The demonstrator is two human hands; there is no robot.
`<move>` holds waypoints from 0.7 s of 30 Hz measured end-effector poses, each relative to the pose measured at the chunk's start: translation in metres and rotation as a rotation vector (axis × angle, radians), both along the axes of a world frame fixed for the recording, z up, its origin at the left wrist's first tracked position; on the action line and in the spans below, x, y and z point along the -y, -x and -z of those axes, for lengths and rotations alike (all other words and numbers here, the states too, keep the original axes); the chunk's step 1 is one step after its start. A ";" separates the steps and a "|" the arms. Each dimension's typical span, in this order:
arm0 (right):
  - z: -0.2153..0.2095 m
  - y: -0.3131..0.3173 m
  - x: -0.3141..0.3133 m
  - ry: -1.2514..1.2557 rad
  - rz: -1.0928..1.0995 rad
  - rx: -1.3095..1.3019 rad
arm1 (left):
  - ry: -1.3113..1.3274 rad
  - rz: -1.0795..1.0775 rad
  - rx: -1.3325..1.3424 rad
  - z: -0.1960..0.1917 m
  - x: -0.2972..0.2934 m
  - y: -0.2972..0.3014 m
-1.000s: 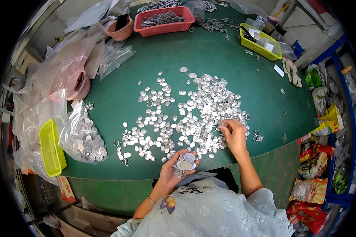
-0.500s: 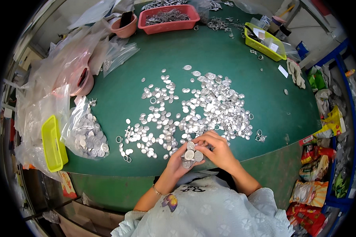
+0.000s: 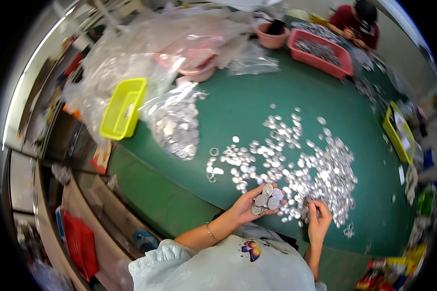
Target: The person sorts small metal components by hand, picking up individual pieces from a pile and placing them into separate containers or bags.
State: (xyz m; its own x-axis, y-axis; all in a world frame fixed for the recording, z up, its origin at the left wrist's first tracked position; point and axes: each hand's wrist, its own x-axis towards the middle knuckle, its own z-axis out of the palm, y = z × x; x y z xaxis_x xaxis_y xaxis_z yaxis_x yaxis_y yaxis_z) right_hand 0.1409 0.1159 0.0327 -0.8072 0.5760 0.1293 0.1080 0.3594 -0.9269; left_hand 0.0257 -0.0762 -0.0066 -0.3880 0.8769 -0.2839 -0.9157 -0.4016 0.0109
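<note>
Green table point(image 3: 257, 104) carries the lot: a wide scatter of small silver discs point(image 3: 306, 160) across its middle, a clear bag of more discs point(image 3: 176, 127) at the left edge beside a yellow tray point(image 3: 123, 108), a red basket point(image 3: 320, 52) and pink bowl point(image 3: 272, 35) far back, another yellow tray point(image 3: 398, 136) on the right

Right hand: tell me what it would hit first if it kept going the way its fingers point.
The right hand points up-table, fingertips at the near edge of the heap of silver discs. It would likely meet those discs at once; whether it already touches them is unclear.
</note>
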 end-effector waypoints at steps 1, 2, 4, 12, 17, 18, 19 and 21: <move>0.004 0.000 0.000 0.013 0.001 -0.004 | -0.007 -0.089 -0.014 -0.003 0.011 0.005; 0.006 0.000 -0.001 0.027 -0.005 -0.007 | -0.018 -0.163 -0.030 -0.007 0.023 0.010; 0.011 0.001 -0.003 0.054 -0.034 0.006 | 0.091 -0.307 0.008 -0.018 0.051 0.022; 0.020 0.006 -0.003 0.210 -0.081 -0.008 | 0.169 -1.031 -0.200 -0.037 0.146 0.090; 0.014 0.015 0.011 0.291 -0.129 0.054 | 0.173 -1.190 -0.164 -0.033 0.167 0.114; 0.009 0.022 0.015 0.192 -0.179 0.058 | 0.159 -1.203 -0.144 -0.032 0.169 0.116; 0.003 0.029 0.022 0.170 -0.234 0.077 | 0.132 -1.201 -0.141 -0.032 0.171 0.117; -0.010 0.052 0.042 0.126 -0.398 0.168 | 0.086 -1.187 -0.128 -0.027 0.170 0.114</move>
